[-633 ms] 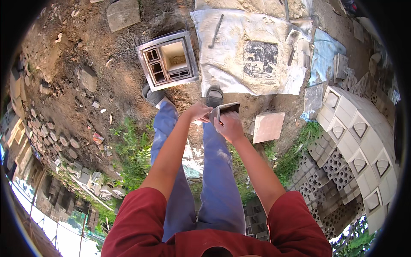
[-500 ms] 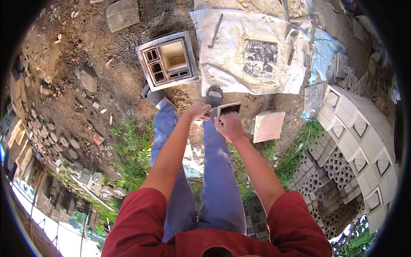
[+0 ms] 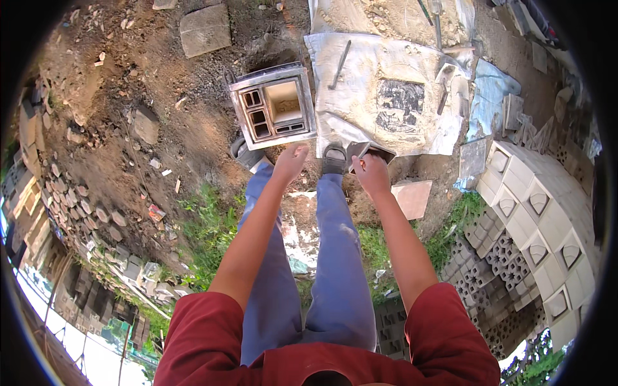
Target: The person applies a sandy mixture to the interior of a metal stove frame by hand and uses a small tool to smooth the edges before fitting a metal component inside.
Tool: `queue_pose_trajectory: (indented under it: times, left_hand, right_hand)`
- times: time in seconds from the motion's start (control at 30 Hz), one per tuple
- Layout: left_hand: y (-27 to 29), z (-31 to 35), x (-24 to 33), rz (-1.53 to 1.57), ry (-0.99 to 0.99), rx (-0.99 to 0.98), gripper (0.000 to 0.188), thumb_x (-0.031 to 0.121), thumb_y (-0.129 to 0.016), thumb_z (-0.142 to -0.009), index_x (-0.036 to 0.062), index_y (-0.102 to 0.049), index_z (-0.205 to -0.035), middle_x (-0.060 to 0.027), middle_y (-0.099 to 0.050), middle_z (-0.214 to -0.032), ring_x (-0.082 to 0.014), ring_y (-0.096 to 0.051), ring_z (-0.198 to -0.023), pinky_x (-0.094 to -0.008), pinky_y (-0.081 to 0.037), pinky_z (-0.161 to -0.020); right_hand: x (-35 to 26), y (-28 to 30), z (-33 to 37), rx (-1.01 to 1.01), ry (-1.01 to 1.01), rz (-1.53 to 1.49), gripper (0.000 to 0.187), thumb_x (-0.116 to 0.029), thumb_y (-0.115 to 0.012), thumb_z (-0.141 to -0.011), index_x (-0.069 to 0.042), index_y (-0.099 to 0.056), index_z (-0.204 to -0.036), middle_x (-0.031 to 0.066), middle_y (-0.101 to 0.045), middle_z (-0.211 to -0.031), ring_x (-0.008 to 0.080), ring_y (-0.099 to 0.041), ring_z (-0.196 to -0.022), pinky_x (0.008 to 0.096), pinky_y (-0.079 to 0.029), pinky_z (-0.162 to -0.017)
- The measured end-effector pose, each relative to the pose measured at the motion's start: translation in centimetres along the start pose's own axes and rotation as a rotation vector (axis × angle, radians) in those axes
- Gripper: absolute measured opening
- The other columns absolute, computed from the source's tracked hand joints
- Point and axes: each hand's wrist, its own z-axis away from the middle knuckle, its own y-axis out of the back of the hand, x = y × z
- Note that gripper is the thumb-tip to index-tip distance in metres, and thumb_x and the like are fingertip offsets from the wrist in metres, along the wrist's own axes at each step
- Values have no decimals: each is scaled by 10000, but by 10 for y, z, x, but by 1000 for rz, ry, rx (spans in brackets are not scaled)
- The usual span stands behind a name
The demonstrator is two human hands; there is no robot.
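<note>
My right hand [image 3: 372,172] grips a dark, box-shaped metal piece [image 3: 385,150] by its near left edge, just right of my right shoe. The piece's inner side looks dark and hollow; part of it is behind my fingers. My left hand [image 3: 291,161] is closed, its fingers curled with nothing visible in them, just below the near edge of a rectangular frame mould [image 3: 248,140]. That mould stands on the ground with one large opening and several smaller ones inside. A square pinkish tile [image 3: 412,198] lies to the right of my right hand.
A dusty white sheet [image 3: 335,96] with sandy powder and a dark patterned panel [image 3: 400,106] lies ahead. A bar [image 3: 340,64] rests on it. Pale decorative blocks [image 3: 539,212] are stacked at right. A flat slab [image 3: 205,31] lies far left; grass [image 3: 215,225] grows nearby.
My left hand has come off the metal piece and moved slightly forward toward the mould. My right hand has carried the piece forward and to the right. The view has shifted a little.
</note>
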Motion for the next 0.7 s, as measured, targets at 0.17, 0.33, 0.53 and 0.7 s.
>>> queue_pose_trajectory:
  times: [0.17,0.33,0.53,0.7]
  left_hand:
    - [51,-12,16,31,-46,111,462,380,-612,-1045,-11,-678,-1284,-166,-744,-1175,-243,-686,-1097,-350,-506,-980]
    - [69,-20,33,48,-36,152,458,365,-604,-1058,-16,-664,-1304,-144,-746,-1181,-205,-683,-1106,-320,-494,-976]
    - [81,-24,79,150,-89,228,402,318,-633,-1059,-11,-667,-1288,-121,-746,-1172,-174,-689,-1097,-307,-508,-978]
    - [35,-61,118,287,-183,336,337,246,-619,-1044,-6,-671,-1263,-147,-748,-1150,-229,-719,-1065,-355,-540,-947]
  right_hand:
    - [-36,20,-33,-48,-99,-76,388,-357,-662,-987,-25,-683,-786,177,-696,-771,398,-661,-810,515,-517,-776]
    - [-32,39,-76,-18,-116,-88,344,-341,-653,-983,-10,-681,-894,200,-696,-888,404,-676,-896,507,-539,-796]
    - [1,16,-169,-73,-111,-33,377,-356,-540,-1009,-13,-691,-970,238,-699,-1028,440,-671,-957,532,-535,-880]
    - [67,-33,-265,-147,-22,87,468,-381,-478,-1024,33,-692,-990,295,-702,-1057,461,-673,-1004,545,-512,-938]
